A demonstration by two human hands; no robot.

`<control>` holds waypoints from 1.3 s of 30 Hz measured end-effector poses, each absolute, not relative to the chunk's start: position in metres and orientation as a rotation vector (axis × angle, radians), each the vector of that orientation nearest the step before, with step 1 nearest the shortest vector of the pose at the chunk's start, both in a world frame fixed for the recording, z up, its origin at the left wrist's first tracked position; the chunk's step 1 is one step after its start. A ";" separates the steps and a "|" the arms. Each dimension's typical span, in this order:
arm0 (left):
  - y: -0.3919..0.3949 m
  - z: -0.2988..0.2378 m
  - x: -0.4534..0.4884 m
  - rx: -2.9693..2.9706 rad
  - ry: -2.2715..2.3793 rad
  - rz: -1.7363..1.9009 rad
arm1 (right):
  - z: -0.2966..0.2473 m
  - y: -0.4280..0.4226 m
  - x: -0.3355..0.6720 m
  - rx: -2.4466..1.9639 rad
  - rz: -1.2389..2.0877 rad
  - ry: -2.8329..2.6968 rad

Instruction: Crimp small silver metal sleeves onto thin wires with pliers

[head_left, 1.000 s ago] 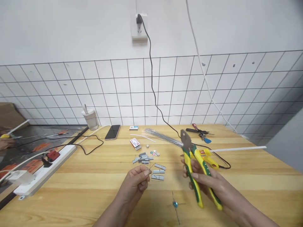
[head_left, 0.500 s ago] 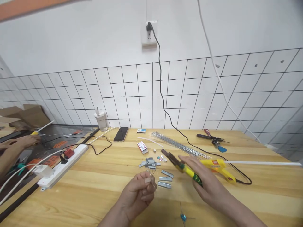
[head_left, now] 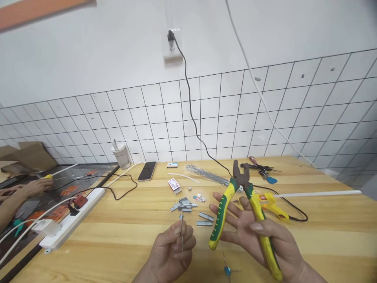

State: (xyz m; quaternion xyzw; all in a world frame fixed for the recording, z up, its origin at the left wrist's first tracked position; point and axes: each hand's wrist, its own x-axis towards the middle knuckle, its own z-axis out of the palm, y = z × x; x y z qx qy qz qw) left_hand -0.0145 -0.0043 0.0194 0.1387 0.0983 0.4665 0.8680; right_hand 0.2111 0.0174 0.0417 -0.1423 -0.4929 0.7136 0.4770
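My right hand (head_left: 259,236) holds a pair of yellow-and-green pliers (head_left: 244,204) upright over the wooden table (head_left: 118,236); the handles are spread wide and the dark jaws (head_left: 240,175) point up. My left hand (head_left: 175,249) pinches a short piece of thin wire (head_left: 182,232) with a small metal piece at its top. Just beyond the wire lie several grey staple strips (head_left: 184,204) and a few small round bits (head_left: 198,197). A bundle of thin steel wires (head_left: 206,175) lies behind the pliers.
A yellow glue gun (head_left: 272,204) with a white stick and black cord lies at right. Scissors (head_left: 259,167), a phone (head_left: 147,171), a white cup (head_left: 120,152), small boxes (head_left: 174,184), a power strip (head_left: 70,216) and a blue-beaded wire piece (head_left: 226,270) are around. Another person's hands (head_left: 26,188) work at far left.
My right hand has swung the pliers from lying low and pointing left to upright, and their handles have spread open. My left hand still pinches the wire, now turned upright.
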 end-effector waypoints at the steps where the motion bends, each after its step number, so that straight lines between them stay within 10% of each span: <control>1: -0.004 0.019 -0.014 0.274 0.192 0.980 | 0.040 0.016 0.211 -0.352 1.746 -1.224; 6: -0.004 0.018 -0.015 0.193 0.157 0.973 | 0.032 0.013 0.215 -0.490 1.581 -1.448; 15: -0.009 0.021 -0.013 0.189 0.162 0.889 | 0.025 0.034 0.227 -0.896 0.061 -2.406; 39: -0.016 0.009 -0.003 0.343 0.201 0.708 | 0.035 0.026 0.220 -0.777 0.146 -2.561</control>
